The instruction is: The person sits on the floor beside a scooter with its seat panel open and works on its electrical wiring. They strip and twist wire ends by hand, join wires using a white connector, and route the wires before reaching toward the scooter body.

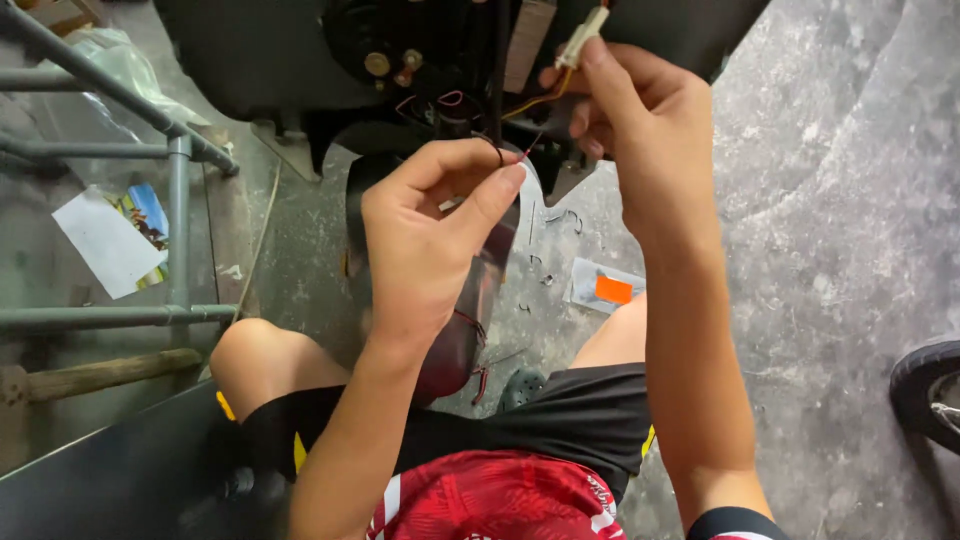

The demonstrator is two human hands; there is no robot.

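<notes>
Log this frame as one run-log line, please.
left hand: pinches thin dark wire | right hand: holds white connector with orange wires | scene: squatting over concrete floor, dark machine ahead

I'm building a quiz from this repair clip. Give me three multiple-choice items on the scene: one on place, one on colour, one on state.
1. Where is the small white plastic connector?
A on the floor
B at the right hand's fingertips
C on a knee

2. What colour is the patch on the small clear packet lying on the grey concrete floor?
A orange
B green
C blue

3. How does the left hand hold the thin dark wire?
A flat-palmed
B pinched
C not touching

Answers: B, the right hand pinches it up high; A, orange shows plainly; B, thumb meets forefinger on it.
</notes>
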